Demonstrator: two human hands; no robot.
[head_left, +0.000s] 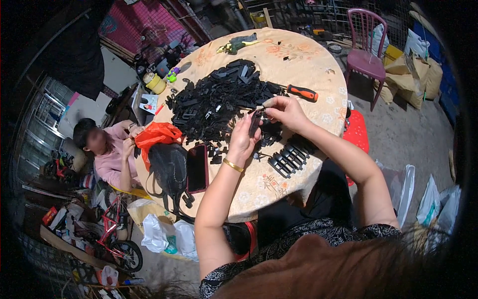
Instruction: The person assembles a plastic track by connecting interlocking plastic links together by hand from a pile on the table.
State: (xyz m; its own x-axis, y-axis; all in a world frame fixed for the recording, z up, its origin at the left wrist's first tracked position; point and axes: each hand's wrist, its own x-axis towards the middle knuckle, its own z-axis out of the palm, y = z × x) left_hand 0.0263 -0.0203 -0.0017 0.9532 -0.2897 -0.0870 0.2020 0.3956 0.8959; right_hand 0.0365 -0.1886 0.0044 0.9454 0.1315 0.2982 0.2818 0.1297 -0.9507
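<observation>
Gripping a small black plastic part (255, 121) from both sides, the left hand (244, 140) and the right hand (285, 110) were held together above the near-middle of the round table covered in a beige floral cloth (298, 60). The left hand, with a gold bangle (233, 165) at its wrist, was closed around the lower end of the part, and the right hand was pinched on its upper end with thumb and fingertips. Just behind the hands, a large heap of loose black plastic pieces (219, 97) was spread across the middle of the table. Near the front edge, below the right forearm, a neat row of assembled black clips (289, 158) was laid out. An orange-and-black handled screwdriver (301, 92) was lying toward the right edge, just beyond the right hand. A dark phone in a red case (197, 168) was placed flat near the front-left edge, beside a black mesh bag (169, 169) with an orange plastic bag (157, 135) on top of it. At the left edge a second person in a pink top (110, 154) was seated. A maroon plastic chair (366, 52) was stood on the floor beyond the right edge.
</observation>
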